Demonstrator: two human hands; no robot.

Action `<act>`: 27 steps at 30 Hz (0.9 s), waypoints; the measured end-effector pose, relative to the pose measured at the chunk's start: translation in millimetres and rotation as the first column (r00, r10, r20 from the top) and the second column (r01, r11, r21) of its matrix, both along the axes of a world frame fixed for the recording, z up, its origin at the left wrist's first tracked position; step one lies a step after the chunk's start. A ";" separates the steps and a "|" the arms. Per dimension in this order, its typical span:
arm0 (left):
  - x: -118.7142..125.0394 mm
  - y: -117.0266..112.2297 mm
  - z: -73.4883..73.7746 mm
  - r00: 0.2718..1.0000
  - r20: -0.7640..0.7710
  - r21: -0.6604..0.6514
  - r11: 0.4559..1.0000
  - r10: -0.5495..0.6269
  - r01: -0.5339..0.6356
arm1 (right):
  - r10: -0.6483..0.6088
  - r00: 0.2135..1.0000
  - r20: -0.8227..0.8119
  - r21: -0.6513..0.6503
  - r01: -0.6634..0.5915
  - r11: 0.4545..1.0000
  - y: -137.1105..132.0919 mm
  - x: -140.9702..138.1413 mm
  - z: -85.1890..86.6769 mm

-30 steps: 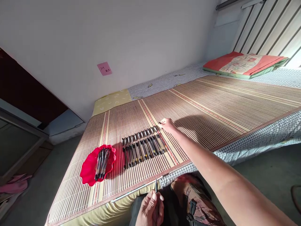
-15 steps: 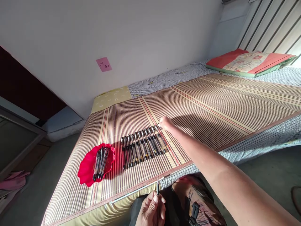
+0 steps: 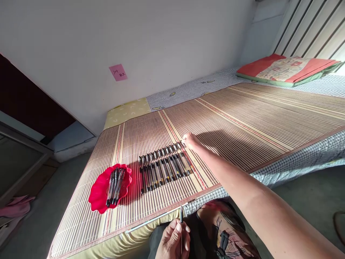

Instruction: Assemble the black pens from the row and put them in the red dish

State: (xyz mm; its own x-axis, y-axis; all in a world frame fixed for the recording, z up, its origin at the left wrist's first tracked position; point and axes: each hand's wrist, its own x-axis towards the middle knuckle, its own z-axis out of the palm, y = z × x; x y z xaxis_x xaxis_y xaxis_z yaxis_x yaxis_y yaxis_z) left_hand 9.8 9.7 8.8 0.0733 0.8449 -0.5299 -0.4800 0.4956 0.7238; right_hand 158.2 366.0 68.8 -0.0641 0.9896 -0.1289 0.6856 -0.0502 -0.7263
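In front of my lap, my left hand is closed around a slim pen, its dark end pointing up and away from me. My right hand reaches across to the far right end of a row, its fingers pinched together low over the mat; what they hold is too small to make out. That row has several black-and-clear pen barrels side by side, with dark shiny caps along their far ends. To the left, a red wavy-edged dish holds a bundle of several pens.
A striped bamboo mat covers the bed, over a checked sheet. A folded red and floral quilt lies at the far right. On the white wall is a pink note. A pale strip runs along the near edge.
Both hands stay almost where they were, the right still at the row's end. The view has shifted very slightly.
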 end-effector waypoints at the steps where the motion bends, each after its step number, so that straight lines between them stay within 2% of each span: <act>1: 0.2 0.1 -0.2 1.000 0.002 -0.001 1.000 0.000 0.000 | -0.010 1.000 0.005 -0.011 0.010 1.000 -0.2 0.0 -0.1; 8: -0.4 0.8 -1.5 0.997 0.054 0.018 0.998 -0.053 0.052 | -0.026 0.998 0.049 -0.003 0.026 1.000 -3.0 -0.3 -1.0; 16: 0.3 1.4 -0.1 0.996 0.040 0.131 0.988 -0.085 0.079 | -0.007 0.988 0.152 0.082 -0.006 0.997 -6.1 -2.3 -1.2; 27: 2.5 1.5 4.1 0.999 0.014 0.110 0.993 -0.047 0.045 | 0.002 0.972 0.235 0.101 -0.027 0.994 -19.3 -6.2 6.3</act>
